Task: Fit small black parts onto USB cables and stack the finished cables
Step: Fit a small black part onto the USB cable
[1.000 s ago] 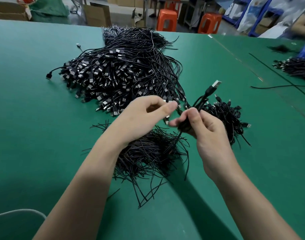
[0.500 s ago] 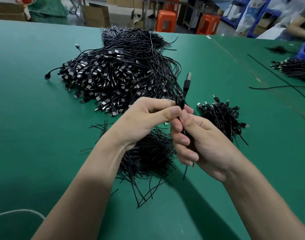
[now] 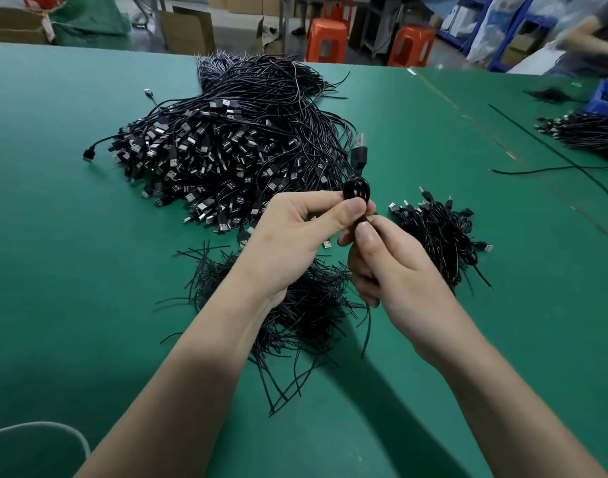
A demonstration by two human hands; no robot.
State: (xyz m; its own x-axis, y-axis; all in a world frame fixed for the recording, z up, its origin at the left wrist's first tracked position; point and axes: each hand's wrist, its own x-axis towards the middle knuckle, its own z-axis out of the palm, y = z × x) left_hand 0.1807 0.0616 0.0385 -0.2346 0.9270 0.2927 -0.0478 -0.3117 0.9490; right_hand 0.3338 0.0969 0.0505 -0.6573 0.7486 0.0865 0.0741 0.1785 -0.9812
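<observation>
green table point(image 3: 71, 270) is filling the front | orange stools point(image 3: 327, 43) are standing behind it | cardboard boxes point(image 3: 188, 31) are sitting on the floor

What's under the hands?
A heap of thin black strips on the green table; the left hand and right hand, gripping a USB cable, hide its middle.

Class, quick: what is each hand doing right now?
Left hand: pinches the looped USB cable between thumb and fingers.
Right hand: grips the same cable just below the loop.
</observation>
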